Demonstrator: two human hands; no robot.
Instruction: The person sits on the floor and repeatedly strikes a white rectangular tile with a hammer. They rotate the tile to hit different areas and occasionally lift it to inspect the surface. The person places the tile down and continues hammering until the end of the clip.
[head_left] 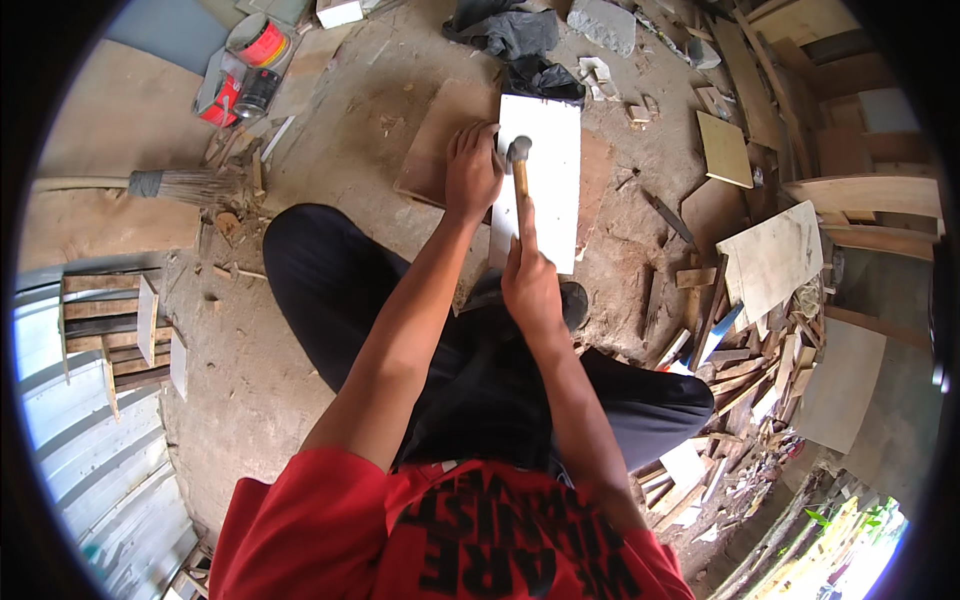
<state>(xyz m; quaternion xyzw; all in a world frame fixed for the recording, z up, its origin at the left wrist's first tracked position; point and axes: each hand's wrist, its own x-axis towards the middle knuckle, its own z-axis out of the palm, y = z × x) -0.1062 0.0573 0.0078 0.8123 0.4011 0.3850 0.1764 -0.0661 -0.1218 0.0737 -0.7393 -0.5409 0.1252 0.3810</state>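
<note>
My right hand [530,285] is closed round the wooden handle of a hammer [521,180], with the index finger stretched along it. The hammer's metal head is over a white rectangular board [552,195]; whether it touches is hard to tell. My left hand [473,170] is closed at the board's left edge, fingers bent and thumb side against it. Any small thing between those fingers is hidden. Beneath the white board, a brown board [437,140] sticks out on both sides. The white board's near end is between my folded legs.
Black plastic sheeting [515,35] and a grey stone block [602,25] are beyond the board. Paint cans [258,42] and a broom [190,186] stand or lie at left. Scrap wood [745,375] and a blue-handled saw [722,332] are at right.
</note>
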